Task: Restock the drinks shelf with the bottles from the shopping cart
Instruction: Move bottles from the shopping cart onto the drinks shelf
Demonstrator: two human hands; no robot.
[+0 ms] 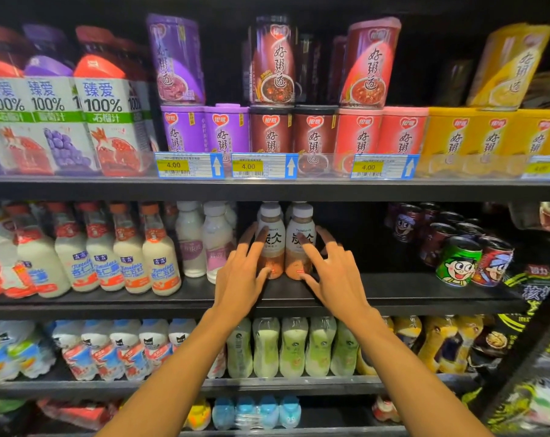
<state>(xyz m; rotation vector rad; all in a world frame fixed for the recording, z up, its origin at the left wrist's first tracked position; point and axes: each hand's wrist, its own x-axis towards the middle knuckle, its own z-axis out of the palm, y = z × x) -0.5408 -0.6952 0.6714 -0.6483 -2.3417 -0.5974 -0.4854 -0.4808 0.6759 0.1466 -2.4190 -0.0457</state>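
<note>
Head view: both brown bottles [284, 244] stand upright, caps up

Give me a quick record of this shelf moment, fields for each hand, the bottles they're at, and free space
left hand: open, fingers spread against the left brown milk-tea bottle with white cap
right hand: open, fingertips on the right matching brown bottle
bottles: upright, side by side on the black middle shelf
free space: bare shelf right of the bottles, up to the cartoon-face cans
</note>
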